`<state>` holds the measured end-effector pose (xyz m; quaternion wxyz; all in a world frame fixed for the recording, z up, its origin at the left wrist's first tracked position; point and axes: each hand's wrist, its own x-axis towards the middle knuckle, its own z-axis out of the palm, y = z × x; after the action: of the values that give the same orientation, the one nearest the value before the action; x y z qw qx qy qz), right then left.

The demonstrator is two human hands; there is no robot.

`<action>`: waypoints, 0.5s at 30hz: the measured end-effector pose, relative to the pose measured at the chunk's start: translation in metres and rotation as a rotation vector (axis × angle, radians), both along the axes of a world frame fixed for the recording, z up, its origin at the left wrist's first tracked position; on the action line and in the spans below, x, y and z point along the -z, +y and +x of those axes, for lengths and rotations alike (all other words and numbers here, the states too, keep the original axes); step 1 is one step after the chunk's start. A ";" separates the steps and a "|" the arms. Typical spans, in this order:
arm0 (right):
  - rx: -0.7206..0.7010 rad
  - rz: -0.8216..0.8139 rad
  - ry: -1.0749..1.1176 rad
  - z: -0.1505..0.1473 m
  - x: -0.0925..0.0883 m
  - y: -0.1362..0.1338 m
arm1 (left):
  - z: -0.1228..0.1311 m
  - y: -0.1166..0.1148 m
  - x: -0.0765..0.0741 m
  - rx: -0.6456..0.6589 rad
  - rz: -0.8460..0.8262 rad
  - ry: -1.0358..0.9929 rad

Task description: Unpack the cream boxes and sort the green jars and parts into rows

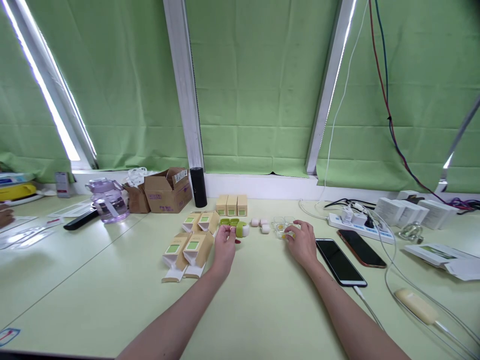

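Note:
Between the fingers of my left hand (225, 246) is a small green case cover (240, 230) with a white end, like an earbud case in its sleeve. More green covers (229, 221) sit just behind it. My right hand (303, 244) is at a group of clear plastic covers (279, 225), thumb and fingertips closed on one at the near right; part of it is hidden by the fingers. A few small white-pink cases (264, 228) stand between my hands. Left of my left hand lie opened cardboard boxes (197, 248) with green labels and flaps out.
Three upright small boxes (232, 205) stand behind. A black cylinder (198, 187), brown carton (168, 191) and purple jug (108, 201) are at the back left. Two phones (340, 261), a power strip (360, 228) and cables lie right. Another person's hand (5, 216) shows far left.

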<state>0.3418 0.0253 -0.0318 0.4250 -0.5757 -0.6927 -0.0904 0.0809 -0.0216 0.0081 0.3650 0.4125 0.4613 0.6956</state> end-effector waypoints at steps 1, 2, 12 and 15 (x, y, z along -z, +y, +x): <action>0.000 -0.003 0.014 0.000 0.001 0.000 | 0.000 0.000 0.000 0.003 -0.005 -0.001; 0.001 -0.011 0.035 0.000 0.001 0.001 | 0.000 -0.001 -0.001 0.006 -0.009 0.001; 0.078 -0.176 0.227 0.001 0.002 0.001 | -0.001 -0.001 -0.001 0.006 -0.002 0.021; 0.057 -0.152 0.244 0.003 0.007 0.005 | -0.001 -0.002 -0.002 0.012 -0.001 0.024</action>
<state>0.3447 0.0299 -0.0387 0.4584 -0.6323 -0.6242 0.0211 0.0801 -0.0233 0.0096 0.3639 0.4235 0.4636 0.6880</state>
